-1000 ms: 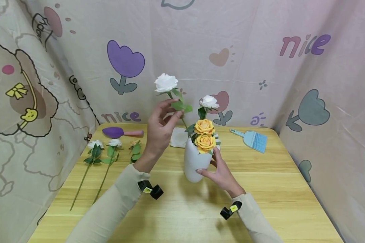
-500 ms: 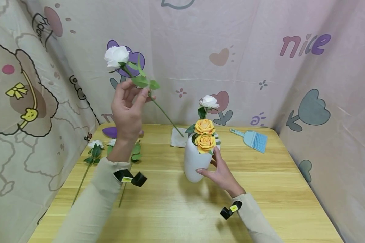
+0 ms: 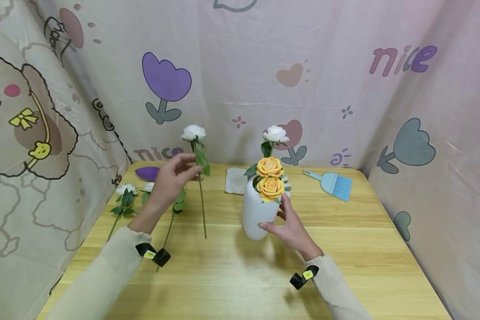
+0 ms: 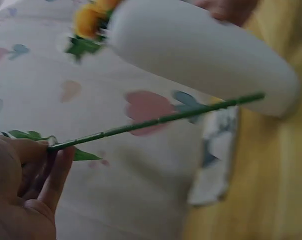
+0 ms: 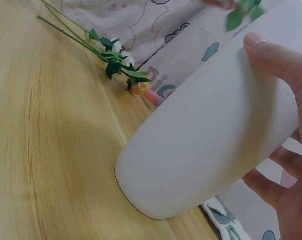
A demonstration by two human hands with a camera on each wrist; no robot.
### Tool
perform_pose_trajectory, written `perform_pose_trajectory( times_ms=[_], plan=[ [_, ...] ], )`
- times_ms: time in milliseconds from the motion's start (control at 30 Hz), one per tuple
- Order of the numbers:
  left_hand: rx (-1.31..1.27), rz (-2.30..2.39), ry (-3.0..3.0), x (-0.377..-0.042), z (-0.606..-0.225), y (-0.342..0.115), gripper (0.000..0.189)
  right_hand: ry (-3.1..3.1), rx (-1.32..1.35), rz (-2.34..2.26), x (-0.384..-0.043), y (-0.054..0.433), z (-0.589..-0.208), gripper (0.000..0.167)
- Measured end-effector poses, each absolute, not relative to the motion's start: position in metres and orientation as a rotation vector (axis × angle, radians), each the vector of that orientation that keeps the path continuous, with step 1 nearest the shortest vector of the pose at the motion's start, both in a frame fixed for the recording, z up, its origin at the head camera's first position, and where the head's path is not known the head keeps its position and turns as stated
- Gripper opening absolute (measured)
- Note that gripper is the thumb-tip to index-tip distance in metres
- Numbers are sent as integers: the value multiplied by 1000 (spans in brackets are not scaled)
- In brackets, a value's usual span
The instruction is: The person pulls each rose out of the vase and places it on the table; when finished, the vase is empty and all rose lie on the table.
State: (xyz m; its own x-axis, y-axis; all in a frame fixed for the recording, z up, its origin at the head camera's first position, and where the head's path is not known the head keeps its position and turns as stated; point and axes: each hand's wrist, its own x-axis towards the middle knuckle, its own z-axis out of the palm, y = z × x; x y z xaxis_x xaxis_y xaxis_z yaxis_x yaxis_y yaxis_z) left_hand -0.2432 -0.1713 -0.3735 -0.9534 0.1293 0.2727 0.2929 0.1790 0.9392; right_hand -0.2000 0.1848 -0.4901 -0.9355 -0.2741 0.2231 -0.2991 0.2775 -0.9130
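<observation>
My left hand pinches an artificial white rose by its green stem, just below the leaves. The rose stands nearly upright left of the vase, its stem end pointing down, apart from the vase. A tall white vase stands on the table, and my right hand grips its right side; the right wrist view shows the thumb on the near wall. Out of the vase's mouth rise yellow roses and one white rose with dark leaves.
Several cut roses lie at the left, among them a white rose partly beside my left arm. A purple trowel lies at the back left, a folded cloth behind the vase, a light blue brush at the back right. A printed curtain encloses the table.
My left hand has drawn the white rose's stem out from the vase's mouth, up and leftward, then lowered it left of the vase, turning it more upright. My right hand stays on the vase.
</observation>
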Motion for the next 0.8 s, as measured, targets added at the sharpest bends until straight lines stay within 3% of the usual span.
perform_pose_trajectory(
  times_ms=[500, 800],
  plan=[
    [-132, -1892, -2699, -237, -489, -170, 39, -2490, 563, 1791, -200, 185, -491, 108],
    [10, -1847, -2795, -234, -521, -164, 34, -2493, 561, 1798, -200, 185, -490, 107]
  ],
)
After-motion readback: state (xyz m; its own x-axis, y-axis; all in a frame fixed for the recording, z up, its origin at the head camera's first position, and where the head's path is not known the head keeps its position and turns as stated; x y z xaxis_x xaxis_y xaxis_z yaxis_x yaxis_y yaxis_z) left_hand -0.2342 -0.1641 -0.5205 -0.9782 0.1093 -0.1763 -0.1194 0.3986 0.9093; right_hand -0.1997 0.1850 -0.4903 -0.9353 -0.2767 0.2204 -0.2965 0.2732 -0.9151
